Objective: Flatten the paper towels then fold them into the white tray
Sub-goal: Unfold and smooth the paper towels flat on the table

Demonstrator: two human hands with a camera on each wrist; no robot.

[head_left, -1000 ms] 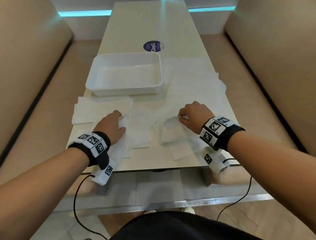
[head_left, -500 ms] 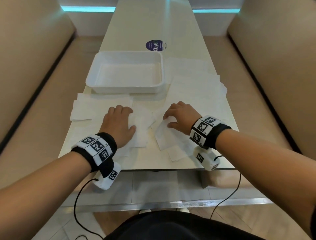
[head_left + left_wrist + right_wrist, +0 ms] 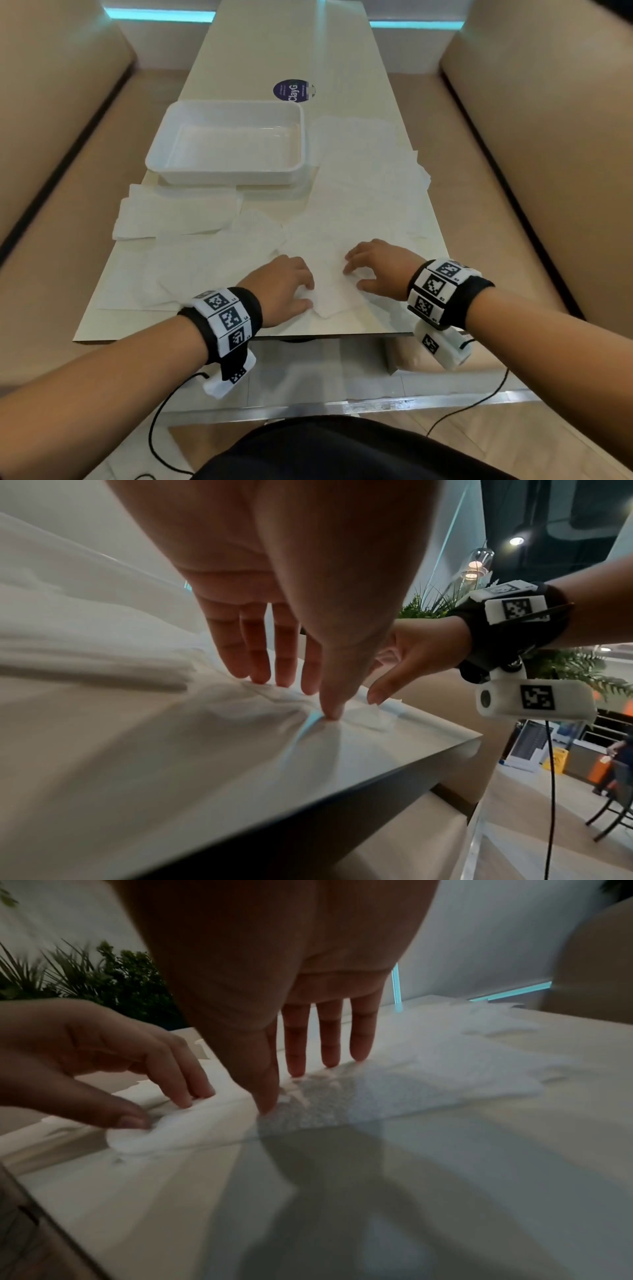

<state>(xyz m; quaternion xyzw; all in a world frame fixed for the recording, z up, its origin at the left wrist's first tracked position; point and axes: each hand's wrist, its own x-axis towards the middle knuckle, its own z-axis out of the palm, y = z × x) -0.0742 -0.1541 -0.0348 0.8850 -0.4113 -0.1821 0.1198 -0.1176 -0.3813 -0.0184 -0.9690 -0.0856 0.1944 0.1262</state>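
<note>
The white tray stands empty on the far left of the table. Several white paper towels lie spread in front of it and to its right. One small creased paper towel lies near the table's front edge. My left hand presses its left part with thumb and fingertips. From the right, my right hand presses the same towel with its fingers spread. In the left wrist view my left hand touches the wrinkled towel. In the right wrist view my right hand stands fingertips-down on the towel.
Flat towels cover the table's right half, and more towels lie in front of the tray. A purple round sticker sits behind the tray. Beige bench seats flank the narrow table, and its front edge is just behind my wrists.
My left hand has left the towel on the left and moved right onto the towel under my right hand. Both hands now sit closer together and nearer the front edge.
</note>
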